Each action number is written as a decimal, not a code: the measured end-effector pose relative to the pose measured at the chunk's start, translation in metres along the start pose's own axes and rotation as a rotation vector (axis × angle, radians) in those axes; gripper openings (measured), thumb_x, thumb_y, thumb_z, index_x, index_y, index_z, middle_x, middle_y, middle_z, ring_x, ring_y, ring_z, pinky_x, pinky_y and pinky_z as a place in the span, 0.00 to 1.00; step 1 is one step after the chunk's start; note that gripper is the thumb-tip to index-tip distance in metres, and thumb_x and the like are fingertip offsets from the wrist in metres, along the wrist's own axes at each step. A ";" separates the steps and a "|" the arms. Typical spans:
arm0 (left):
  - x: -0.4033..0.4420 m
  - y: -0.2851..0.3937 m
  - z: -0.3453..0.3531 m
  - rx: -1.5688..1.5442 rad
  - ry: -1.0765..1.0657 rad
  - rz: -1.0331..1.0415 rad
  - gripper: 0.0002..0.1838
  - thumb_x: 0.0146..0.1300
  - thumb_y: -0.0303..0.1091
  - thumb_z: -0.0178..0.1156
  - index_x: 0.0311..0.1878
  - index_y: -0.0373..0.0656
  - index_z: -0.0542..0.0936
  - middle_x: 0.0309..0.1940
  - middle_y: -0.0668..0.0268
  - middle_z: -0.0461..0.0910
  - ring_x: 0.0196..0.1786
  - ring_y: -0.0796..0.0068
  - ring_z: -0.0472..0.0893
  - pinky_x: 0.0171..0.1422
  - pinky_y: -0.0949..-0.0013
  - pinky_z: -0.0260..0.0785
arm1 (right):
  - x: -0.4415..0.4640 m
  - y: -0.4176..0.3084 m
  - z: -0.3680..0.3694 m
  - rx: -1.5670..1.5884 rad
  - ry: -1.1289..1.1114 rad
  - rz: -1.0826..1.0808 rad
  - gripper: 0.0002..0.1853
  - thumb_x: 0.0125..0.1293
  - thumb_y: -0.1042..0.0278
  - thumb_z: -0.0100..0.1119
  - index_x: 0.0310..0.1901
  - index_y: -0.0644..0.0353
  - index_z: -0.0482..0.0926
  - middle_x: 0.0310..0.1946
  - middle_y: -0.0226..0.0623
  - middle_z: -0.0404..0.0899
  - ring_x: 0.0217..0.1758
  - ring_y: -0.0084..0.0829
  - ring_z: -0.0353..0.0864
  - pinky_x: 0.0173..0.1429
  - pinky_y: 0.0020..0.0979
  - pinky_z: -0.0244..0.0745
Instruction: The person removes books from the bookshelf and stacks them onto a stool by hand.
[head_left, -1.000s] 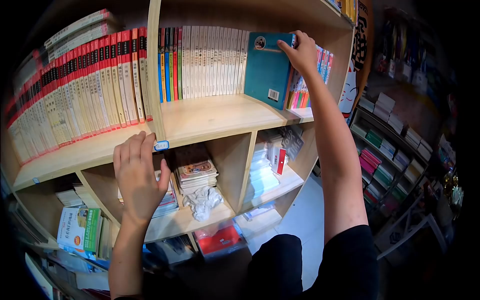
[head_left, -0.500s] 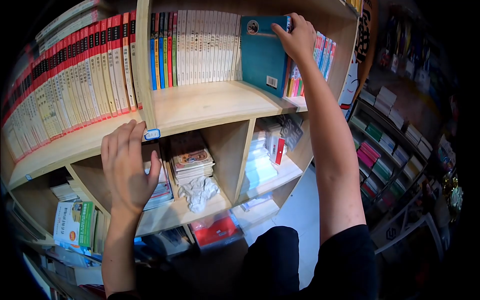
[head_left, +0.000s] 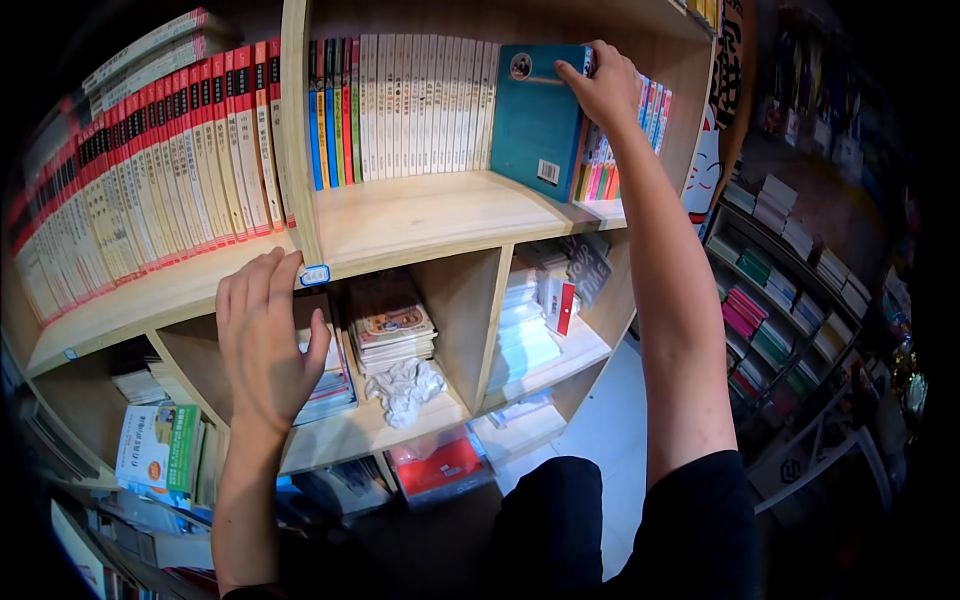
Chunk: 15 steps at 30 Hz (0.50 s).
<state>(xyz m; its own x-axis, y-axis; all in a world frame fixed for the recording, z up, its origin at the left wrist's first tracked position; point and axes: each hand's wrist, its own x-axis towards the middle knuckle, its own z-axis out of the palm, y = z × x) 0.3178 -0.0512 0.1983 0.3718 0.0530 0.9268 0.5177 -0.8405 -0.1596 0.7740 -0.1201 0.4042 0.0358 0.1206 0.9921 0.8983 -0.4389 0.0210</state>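
A teal book [head_left: 540, 125] with a barcode stands upright on the upper shelf, its back cover facing me at an angle. My right hand [head_left: 608, 88] grips its top right corner, thumb on the cover and the other fingers behind, out of sight. To its left runs a row of white-spined books [head_left: 425, 105]; to its right are colourful thin books [head_left: 597, 165], partly behind my right arm. My left hand [head_left: 268, 335] rests at the front edge of the shelf board [head_left: 420, 250], thumb spread and holding nothing, beside a small blue-edged label [head_left: 315, 275].
Red-topped books [head_left: 170, 150] fill the left bay. Lower compartments hold stacked books [head_left: 393, 325], a crumpled white wad [head_left: 405, 390] and a green-and-white book [head_left: 160, 447]. A red item in a bin [head_left: 440, 465] sits below. Another bookshelf [head_left: 770, 300] stands at right.
The whole view has shifted slightly, with the shelves lower and further right in it. The teal book's upper left edge shows a little more of the white spines. Both hands keep their places.
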 end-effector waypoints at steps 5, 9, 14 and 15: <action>0.000 -0.001 0.000 0.005 -0.005 0.011 0.33 0.50 0.23 0.69 0.63 0.33 0.74 0.57 0.49 0.77 0.60 0.47 0.76 0.68 0.51 0.65 | -0.002 0.000 -0.002 -0.009 0.054 -0.020 0.29 0.61 0.39 0.68 0.54 0.55 0.83 0.49 0.40 0.84 0.61 0.45 0.79 0.71 0.48 0.64; 0.001 -0.001 0.000 0.004 -0.007 0.010 0.33 0.50 0.23 0.69 0.63 0.33 0.74 0.57 0.49 0.77 0.60 0.48 0.76 0.68 0.51 0.64 | -0.004 0.002 -0.006 -0.005 0.070 -0.020 0.29 0.61 0.40 0.68 0.54 0.55 0.83 0.50 0.41 0.85 0.61 0.46 0.79 0.70 0.48 0.65; 0.001 0.001 -0.001 0.006 -0.008 0.003 0.33 0.50 0.23 0.69 0.63 0.32 0.74 0.57 0.48 0.77 0.60 0.47 0.76 0.68 0.51 0.64 | -0.003 0.004 -0.005 -0.006 0.080 -0.029 0.29 0.61 0.40 0.69 0.55 0.54 0.83 0.50 0.41 0.85 0.62 0.47 0.78 0.69 0.48 0.66; 0.001 0.001 -0.001 0.003 -0.010 0.000 0.33 0.50 0.23 0.69 0.63 0.32 0.74 0.57 0.48 0.77 0.60 0.47 0.76 0.68 0.51 0.64 | -0.003 0.004 -0.005 -0.001 0.081 -0.025 0.29 0.61 0.40 0.69 0.55 0.54 0.83 0.50 0.41 0.85 0.62 0.47 0.78 0.69 0.48 0.66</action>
<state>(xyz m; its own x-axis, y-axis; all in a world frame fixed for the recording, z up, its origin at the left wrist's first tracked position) 0.3182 -0.0523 0.1995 0.3793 0.0578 0.9235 0.5198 -0.8390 -0.1610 0.7750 -0.1272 0.4016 -0.0225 0.0594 0.9980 0.8982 -0.4372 0.0463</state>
